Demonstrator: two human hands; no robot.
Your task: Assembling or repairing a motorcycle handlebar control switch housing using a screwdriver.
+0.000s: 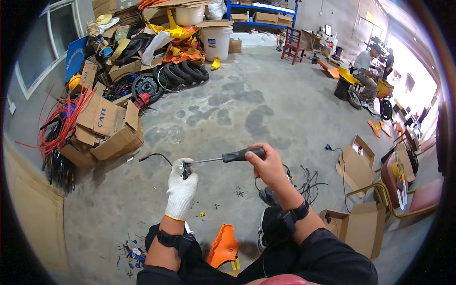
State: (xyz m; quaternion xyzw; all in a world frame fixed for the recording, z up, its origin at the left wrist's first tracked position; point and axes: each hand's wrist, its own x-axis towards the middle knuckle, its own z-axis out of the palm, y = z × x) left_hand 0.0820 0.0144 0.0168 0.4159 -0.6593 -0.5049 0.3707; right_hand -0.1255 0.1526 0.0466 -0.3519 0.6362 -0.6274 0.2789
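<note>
On the stained floor (237, 123) of this cluttered room lies one orange panel (223, 247), near; two people (363, 64) are far right. At middle, the gloved left hand (182, 187) holds one small part (185, 172); the right hand (266, 164) grips one screwdriver (235, 156), its tip at the part.

black-handled screwdriver (230, 156); dark part (185, 173), perhaps touching tip
</note>
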